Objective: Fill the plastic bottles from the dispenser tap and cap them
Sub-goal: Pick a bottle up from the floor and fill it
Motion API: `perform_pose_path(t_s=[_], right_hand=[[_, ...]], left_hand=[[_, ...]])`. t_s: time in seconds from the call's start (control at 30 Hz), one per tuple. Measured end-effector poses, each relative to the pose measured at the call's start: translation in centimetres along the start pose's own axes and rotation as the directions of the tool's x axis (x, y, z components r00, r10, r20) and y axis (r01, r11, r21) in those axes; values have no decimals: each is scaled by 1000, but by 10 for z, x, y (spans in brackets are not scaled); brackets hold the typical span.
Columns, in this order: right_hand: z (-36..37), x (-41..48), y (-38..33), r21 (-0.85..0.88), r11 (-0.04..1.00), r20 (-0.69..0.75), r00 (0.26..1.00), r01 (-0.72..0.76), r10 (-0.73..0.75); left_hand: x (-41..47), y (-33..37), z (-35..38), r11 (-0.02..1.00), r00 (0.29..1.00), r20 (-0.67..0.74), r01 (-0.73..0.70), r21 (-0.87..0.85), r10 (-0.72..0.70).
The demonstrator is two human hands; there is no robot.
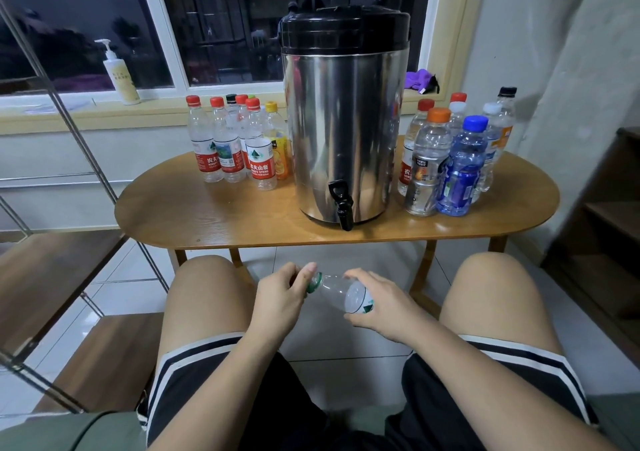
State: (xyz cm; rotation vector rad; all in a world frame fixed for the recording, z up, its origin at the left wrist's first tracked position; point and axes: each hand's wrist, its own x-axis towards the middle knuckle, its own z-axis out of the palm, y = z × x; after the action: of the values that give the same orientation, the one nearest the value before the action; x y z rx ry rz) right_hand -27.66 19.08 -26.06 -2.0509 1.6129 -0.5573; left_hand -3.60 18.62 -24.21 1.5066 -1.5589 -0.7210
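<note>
Step in hand: cap work on the small clear plastic bottle [333, 289]; judged to be unscrewing before filling, since the bottle looks empty.
Bottle position: lying tilted, low between the knees, in front of the oval wooden bench [207, 216], well apart from the black tap [341, 204].
Left hand [280, 300]: fingers pinch the green cap [313, 283].
Right hand [379, 306]: fingers curl round the bottle body.
Next move: free the cap, then hold the mouth upright under the tap of the steel cylindrical dispenser [343, 121].
Other containers: left group of capped bottles [227, 152] and right group of capped bottles [462, 170] flank the dispenser; fill levels cannot be told.

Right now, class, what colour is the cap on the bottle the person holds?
Green; the head view shows the cap on the held bottle best.
</note>
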Motion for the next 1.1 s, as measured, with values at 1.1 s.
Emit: perform_pose_path(t_s=[1.1], right_hand=[[15, 7, 20, 214, 957, -99, 971, -194, 219]], left_hand=[[36, 4, 35, 876, 957, 102, 290, -384, -272]])
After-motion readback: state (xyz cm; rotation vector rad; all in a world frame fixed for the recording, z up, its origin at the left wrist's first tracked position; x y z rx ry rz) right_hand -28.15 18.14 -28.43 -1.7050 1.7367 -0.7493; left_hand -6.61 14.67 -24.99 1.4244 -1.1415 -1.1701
